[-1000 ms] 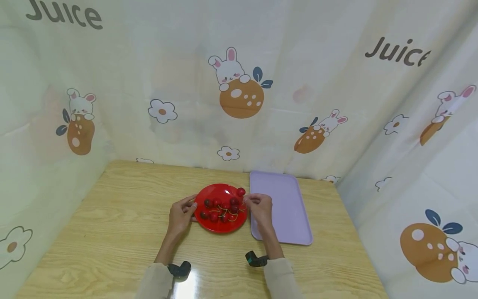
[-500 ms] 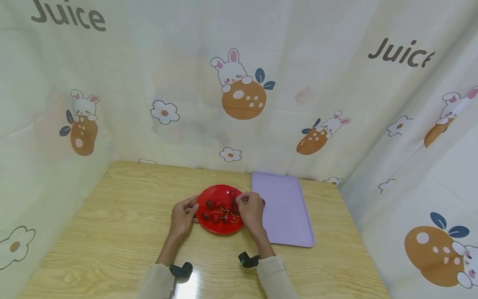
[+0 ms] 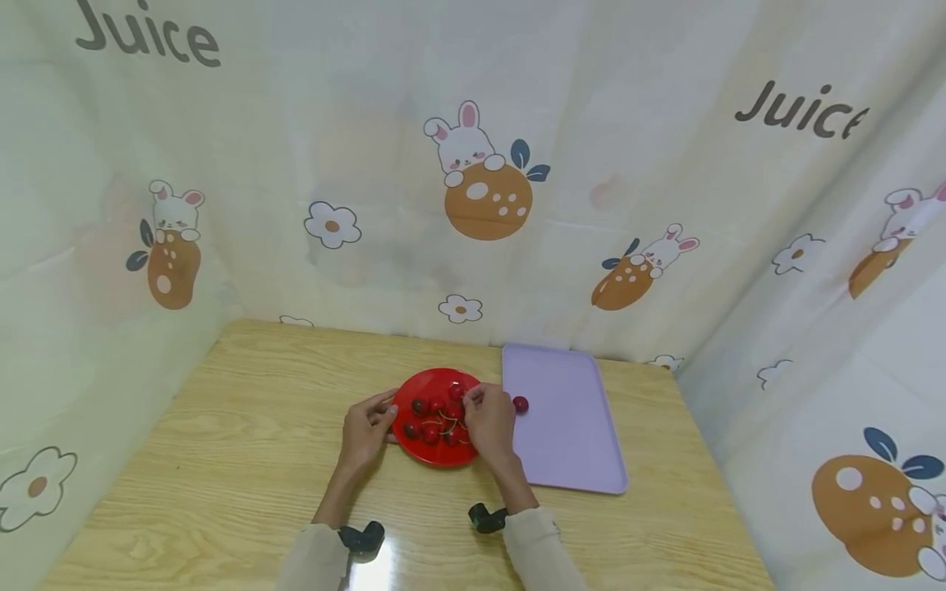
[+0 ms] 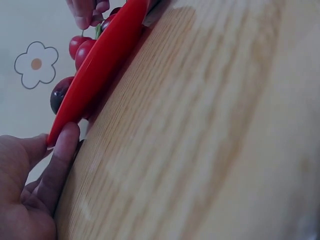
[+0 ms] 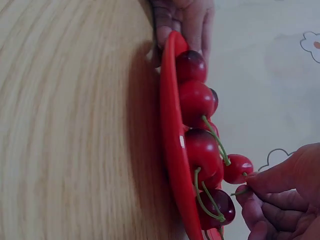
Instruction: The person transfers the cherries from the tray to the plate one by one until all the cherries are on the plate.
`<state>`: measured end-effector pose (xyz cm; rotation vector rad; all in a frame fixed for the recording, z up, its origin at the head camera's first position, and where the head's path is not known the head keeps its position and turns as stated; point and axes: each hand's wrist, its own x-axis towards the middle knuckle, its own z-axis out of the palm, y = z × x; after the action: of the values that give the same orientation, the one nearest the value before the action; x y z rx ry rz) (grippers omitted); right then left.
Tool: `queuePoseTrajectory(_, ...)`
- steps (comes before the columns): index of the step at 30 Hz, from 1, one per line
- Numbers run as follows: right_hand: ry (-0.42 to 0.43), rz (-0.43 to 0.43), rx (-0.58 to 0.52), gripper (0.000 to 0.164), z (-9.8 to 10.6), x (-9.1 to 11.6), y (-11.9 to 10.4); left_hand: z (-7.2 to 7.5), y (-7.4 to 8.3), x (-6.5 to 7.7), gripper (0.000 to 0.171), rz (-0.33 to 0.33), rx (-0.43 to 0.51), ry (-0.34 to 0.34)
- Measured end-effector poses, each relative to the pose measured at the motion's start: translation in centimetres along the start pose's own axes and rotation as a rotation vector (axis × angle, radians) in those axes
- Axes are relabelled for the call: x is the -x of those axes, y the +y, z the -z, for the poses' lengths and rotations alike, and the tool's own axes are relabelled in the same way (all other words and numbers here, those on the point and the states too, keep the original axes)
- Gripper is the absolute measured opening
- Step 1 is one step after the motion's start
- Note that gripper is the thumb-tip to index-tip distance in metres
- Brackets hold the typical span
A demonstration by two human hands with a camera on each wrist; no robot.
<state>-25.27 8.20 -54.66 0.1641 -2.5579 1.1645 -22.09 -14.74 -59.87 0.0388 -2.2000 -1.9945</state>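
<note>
A round red plate (image 3: 436,461) holds several dark red cherries (image 3: 431,432) with green stems. My left hand (image 3: 363,431) grips the plate's left rim, thumb on top and fingers below, as the left wrist view shows. Above the plate's right side is my right hand (image 3: 491,423), its thumb and forefinger pinching the stem of one cherry (image 5: 237,168). In the right wrist view that cherry sits beside the others, close over the plate. A single cherry (image 3: 521,405) lies at the left side of a lilac tray (image 3: 569,427), just right of my right hand.
Both plate and tray rest on a light wooden table (image 3: 281,394); the tray stands to the plate's right. A patterned curtain (image 3: 369,271) rises behind the table and along both sides. Dark wrist cameras (image 3: 362,538) sit on both forearms.
My right hand has moved left from the tray's edge to over the plate's right side. The cherry on the tray has come into full view. My left hand keeps its grip.
</note>
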Motion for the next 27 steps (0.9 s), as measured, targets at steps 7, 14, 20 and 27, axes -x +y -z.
queuePoseTrajectory(7,0.055,0.136,0.003,0.013,-2.1,-0.7,2.3,0.0,0.0,-0.2,0.037,-0.003,-0.02,0.015)
queuePoseTrajectory(14,0.008,0.101,0.01,0.011,-3.5,-1.0,4.2,-0.2,0.1,0.1,0.037,0.021,-0.004,0.009)
queuePoseTrajectory(20,-0.019,0.079,0.039,0.014,-4.6,-1.7,6.0,-0.3,0.1,0.2,0.036,0.007,0.016,0.013)
queuePoseTrajectory(27,-0.023,0.062,0.01,0.009,-1.6,-0.5,1.4,-0.2,0.1,0.1,0.036,0.005,-0.005,0.019)
